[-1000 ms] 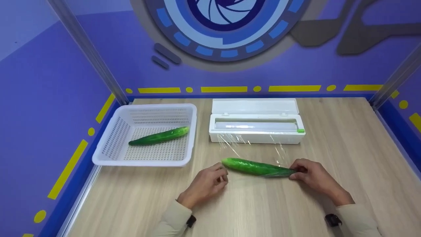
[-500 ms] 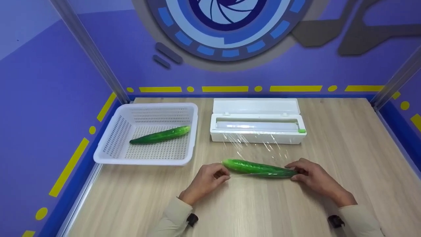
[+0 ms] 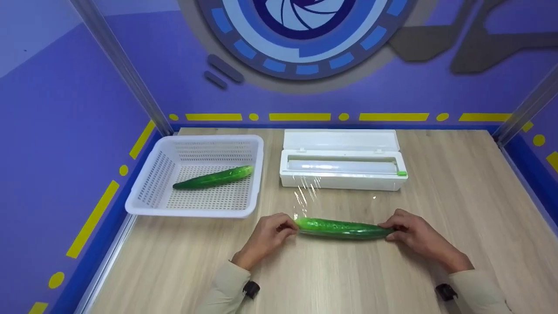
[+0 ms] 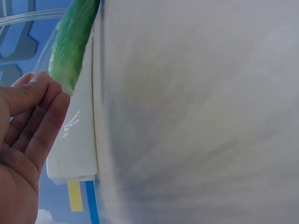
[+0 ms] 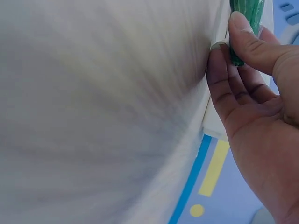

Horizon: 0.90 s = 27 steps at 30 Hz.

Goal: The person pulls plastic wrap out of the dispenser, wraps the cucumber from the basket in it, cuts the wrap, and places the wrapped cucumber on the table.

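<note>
A green cucumber (image 3: 342,229) lies crosswise on the table between my two hands, with clear plastic wrap (image 3: 305,196) over it. The wrap stretches back to the roll (image 3: 342,166) in a white open-lidded box (image 3: 342,182). At the pale end, my left hand (image 3: 270,235) pinches the film between thumb and fingers; the left wrist view shows film drawn tight beside the cucumber (image 4: 72,51). My right hand (image 3: 412,231) holds the dark, narrow tip, which shows between thumb and fingers in the right wrist view.
A white perforated basket (image 3: 192,213) stands at the left, holding a second cucumber (image 3: 213,178). The wooden table (image 3: 340,279) meets blue-purple panels at its back and sides. A green slider (image 3: 401,173) sits at the box's right end.
The cucumber's pale end has come toward me, so it lies straighter across, and its near side is now under film. My left fingers have drawn together; my right hand barely moved.
</note>
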{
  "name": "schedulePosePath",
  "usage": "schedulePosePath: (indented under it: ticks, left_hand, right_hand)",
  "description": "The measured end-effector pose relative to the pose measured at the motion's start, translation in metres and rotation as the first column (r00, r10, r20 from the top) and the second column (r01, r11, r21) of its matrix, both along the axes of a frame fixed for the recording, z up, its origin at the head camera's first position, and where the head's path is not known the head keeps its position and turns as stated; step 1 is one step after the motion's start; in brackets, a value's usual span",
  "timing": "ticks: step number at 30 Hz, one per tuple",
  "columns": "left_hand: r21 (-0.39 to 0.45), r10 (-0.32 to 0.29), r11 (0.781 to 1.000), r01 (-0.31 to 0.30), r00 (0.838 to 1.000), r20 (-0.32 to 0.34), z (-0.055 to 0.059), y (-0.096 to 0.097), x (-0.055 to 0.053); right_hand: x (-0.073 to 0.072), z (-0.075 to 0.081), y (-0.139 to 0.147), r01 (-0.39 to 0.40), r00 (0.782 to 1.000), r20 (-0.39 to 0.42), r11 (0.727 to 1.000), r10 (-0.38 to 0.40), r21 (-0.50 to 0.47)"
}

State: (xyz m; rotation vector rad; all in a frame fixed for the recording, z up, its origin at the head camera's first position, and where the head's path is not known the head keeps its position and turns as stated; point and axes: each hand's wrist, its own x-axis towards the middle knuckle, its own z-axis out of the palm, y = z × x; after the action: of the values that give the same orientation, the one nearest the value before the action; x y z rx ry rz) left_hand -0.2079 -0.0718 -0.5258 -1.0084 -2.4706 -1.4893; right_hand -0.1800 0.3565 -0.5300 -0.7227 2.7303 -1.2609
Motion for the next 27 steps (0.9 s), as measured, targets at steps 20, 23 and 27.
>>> schedulePosePath:
  ticks: [20, 23, 27]
  left_hand:
    - [-0.113, 0.322, 0.944, -0.31, 0.94, 0.111, -0.005, 0.006, -0.031]
    - [-0.131, 0.361, 0.928, -0.349, 0.929, 0.082, -0.009, 0.009, -0.033]
    - [-0.13, 0.377, 0.922, -0.365, 0.923, 0.08, -0.012, 0.014, -0.037]
  right_hand:
    - [0.001, 0.007, -0.003, -0.097, 0.986, -0.127, 0.993, 0.105, 0.072]
    - [-0.001, 0.005, -0.003, -0.104, 0.984, -0.137, 0.992, 0.112, 0.068]
    - [-0.002, 0.004, -0.003, -0.107, 0.985, -0.131, 0.992, 0.116, 0.074]
